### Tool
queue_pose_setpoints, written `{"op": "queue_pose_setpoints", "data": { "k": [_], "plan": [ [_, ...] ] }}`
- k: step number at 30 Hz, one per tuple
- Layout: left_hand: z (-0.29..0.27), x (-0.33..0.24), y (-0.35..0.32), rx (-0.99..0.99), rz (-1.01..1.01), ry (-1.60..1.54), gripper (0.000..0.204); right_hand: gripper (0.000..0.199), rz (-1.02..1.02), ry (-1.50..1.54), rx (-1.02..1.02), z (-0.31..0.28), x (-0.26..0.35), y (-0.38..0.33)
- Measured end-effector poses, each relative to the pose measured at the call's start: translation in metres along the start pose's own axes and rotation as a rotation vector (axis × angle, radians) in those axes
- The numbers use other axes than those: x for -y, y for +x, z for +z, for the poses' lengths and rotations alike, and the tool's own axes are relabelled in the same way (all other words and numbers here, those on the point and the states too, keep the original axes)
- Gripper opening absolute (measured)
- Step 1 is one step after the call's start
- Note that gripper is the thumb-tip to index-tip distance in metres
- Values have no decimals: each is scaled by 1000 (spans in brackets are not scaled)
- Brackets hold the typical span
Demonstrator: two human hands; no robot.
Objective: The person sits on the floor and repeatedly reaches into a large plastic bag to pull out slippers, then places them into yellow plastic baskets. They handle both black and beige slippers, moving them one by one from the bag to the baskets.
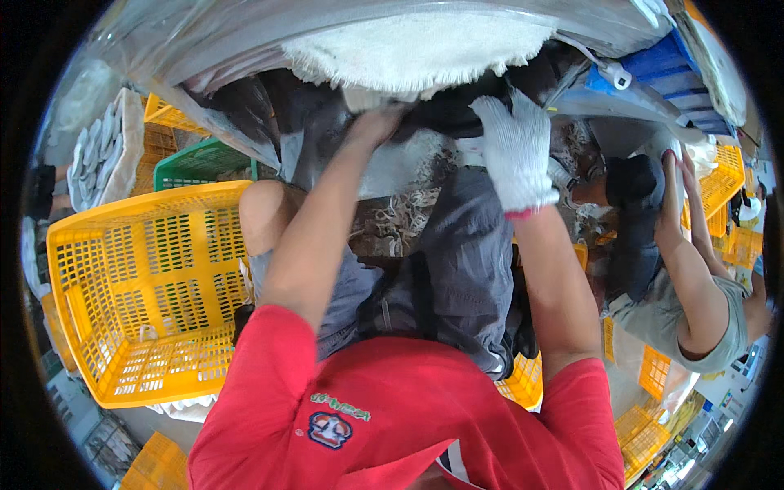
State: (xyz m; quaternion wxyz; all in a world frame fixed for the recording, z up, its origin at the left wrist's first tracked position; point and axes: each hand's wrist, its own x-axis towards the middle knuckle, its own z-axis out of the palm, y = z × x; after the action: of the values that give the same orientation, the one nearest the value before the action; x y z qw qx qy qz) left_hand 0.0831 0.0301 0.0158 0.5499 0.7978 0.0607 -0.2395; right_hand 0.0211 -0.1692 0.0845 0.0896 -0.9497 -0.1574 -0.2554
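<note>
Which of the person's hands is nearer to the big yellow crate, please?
Left. The bare left hand is up at the dark fabric, just right of the yellow crate; the gloved right hand is farther right.

A single head-worn fisheye view looks steeply down, close over the person's red shirt point(392, 416) and raised forearms.

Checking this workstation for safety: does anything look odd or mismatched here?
Yes: only the right hand wears a white work glove; the left hand is bare, both gripping the same dark material under the white fleecy piece. Nothing looks spilled.
</note>
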Motion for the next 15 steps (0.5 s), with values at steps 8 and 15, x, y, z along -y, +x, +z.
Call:
{"op": "queue_pose_setpoints", "data": {
  "k": [8, 15],
  "plan": [
    [111, 43, -13, 88, 248, -1194, 52, 49, 493, 680, 444, -43, 19, -11],
    [62, -5, 55, 205, -161, -987, 65, 40, 490, 456, -21, -21, -3, 0]
  ]
}}
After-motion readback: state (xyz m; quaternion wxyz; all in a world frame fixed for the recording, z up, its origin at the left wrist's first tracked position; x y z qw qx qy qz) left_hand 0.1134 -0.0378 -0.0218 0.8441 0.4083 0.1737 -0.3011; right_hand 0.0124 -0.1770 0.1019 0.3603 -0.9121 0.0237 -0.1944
